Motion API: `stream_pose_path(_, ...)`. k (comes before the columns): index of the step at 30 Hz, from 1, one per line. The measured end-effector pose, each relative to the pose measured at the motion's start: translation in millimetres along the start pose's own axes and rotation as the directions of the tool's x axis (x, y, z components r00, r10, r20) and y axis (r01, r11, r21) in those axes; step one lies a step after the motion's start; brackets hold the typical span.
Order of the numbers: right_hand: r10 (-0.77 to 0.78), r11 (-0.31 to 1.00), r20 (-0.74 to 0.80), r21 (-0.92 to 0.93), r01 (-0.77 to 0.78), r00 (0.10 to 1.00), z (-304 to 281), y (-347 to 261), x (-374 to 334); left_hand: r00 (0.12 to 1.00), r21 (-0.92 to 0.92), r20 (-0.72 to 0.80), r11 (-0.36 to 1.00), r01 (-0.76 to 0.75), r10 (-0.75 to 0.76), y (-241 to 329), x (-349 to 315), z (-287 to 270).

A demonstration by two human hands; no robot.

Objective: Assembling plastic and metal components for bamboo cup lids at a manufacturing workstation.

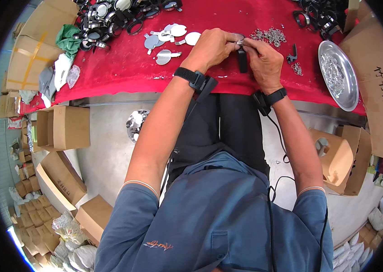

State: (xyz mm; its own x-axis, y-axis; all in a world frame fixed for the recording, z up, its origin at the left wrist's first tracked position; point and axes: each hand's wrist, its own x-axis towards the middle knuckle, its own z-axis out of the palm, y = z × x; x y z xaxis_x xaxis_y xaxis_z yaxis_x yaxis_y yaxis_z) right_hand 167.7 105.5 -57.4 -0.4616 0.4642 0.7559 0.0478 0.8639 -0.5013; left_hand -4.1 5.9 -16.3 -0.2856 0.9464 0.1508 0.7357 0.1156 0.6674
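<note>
Both of my hands meet over the red cloth at a small assembly part with a black strip (242, 61) hanging down from it. My left hand (210, 49) pinches this black-strip part from the left. From the right, my right hand (264, 62) presses thumb and fingers at a small silver metal piece (240, 42) on its top; the fingertips partly hide the join. Left of my hands lie several round metal discs with tabs (163, 56). Beyond my right hand is a loose pile of small metal clips (271, 36).
Black ring-shaped lid parts (105, 20) are heaped at the far left and far right. A metal tray (337, 76) of small pieces stands at the right edge, near a black piece (292, 54) and a few clips (297, 69). Cardboard boxes (69, 128) flank the red-covered table (123, 68).
</note>
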Motion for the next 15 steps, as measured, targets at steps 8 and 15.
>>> stream_pose_path(8,0.084,0.996,-0.042,0.002,-0.084,0.996,5.3,-2.8,-1.9,0.999,0.022,-0.007,0.999,-0.041,0.041,2.7,-0.1,-1.7)
stream_pose_path(15,0.214,0.973,-0.046,0.096,-0.209,0.976,7.5,-4.4,-2.8,0.999,0.037,-0.026,0.999,0.030,-0.029,12.3,-2.1,0.0)
